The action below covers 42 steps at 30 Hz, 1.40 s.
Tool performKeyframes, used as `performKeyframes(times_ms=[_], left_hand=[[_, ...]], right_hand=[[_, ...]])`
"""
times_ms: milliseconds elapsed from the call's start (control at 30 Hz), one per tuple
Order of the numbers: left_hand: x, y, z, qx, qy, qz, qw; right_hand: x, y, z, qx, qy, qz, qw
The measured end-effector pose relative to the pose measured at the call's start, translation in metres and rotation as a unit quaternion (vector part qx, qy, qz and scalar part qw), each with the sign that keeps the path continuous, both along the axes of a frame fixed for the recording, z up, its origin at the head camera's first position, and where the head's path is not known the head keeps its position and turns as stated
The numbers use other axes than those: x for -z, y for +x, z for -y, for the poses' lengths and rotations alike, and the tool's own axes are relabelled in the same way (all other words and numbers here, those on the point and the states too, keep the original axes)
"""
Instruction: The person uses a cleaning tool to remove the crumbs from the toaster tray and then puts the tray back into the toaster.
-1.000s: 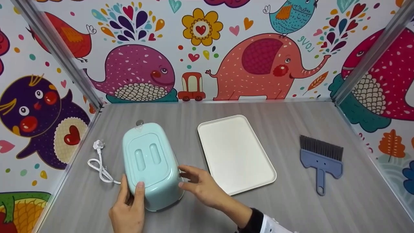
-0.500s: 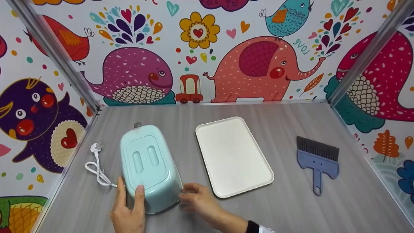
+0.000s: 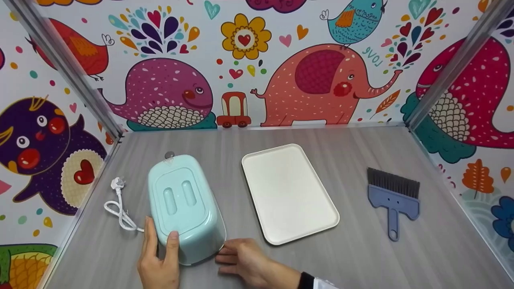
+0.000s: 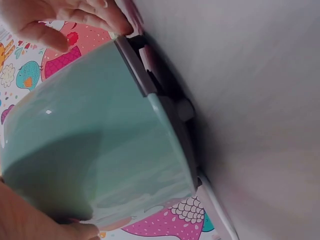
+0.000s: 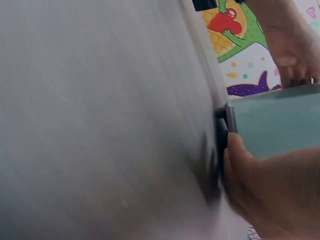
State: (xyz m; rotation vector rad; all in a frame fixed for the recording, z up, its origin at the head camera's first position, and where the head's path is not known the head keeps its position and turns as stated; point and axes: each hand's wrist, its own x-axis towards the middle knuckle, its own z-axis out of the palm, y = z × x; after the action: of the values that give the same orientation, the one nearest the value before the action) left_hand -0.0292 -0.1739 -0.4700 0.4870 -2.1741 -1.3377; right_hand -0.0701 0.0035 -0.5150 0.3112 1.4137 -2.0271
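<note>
A mint-green toaster with a lidded top stands at the left of the table, turned at an angle. My left hand holds its near left corner, thumb on the top edge and fingers down the side. At the near right corner, my right hand reaches low with extended fingers touching the base edge. The left wrist view shows those right fingertips right at the dark base strip, beside a small foot. In the right wrist view, a digit presses against the base.
A white cord with a plug lies left of the toaster. A cream tray is to its right, and a blue hand brush lies farther right. Patterned panels with metal corner posts border the table.
My right hand has slid from the toaster's right side down to its bottom corner near the table. The left hand keeps its hold, and the toaster stays in place.
</note>
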Motion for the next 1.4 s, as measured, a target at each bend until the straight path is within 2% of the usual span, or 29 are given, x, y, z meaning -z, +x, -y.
performKeyframes(times_ms=[400,633,833,967,1167,1400], left_hand=[[0.001,0.0,0.0,0.004,-0.006,0.012,0.9999],[0.001,0.0,-0.001,-0.003,-0.012,0.008,0.9999],[0.001,0.0,-0.002,-0.005,-0.011,0.002,0.9999],[0.0,0.0,-0.002,-0.011,-0.01,0.012,0.9998],[0.0,0.0,-0.001,-0.008,-0.006,0.018,0.9998],[0.001,0.0,-0.002,-0.011,-0.007,0.018,0.9997]], right_hand=[[0.015,0.003,0.012,0.025,0.006,0.023,0.999],[0.016,0.008,0.019,0.016,0.006,0.032,0.999],[0.02,0.011,0.026,0.023,-0.015,0.038,0.999],[0.023,0.012,0.027,0.017,-0.033,0.055,0.998],[0.026,0.014,0.026,0.002,-0.03,0.049,0.998],[0.027,0.017,0.029,0.009,-0.019,0.036,0.999]])
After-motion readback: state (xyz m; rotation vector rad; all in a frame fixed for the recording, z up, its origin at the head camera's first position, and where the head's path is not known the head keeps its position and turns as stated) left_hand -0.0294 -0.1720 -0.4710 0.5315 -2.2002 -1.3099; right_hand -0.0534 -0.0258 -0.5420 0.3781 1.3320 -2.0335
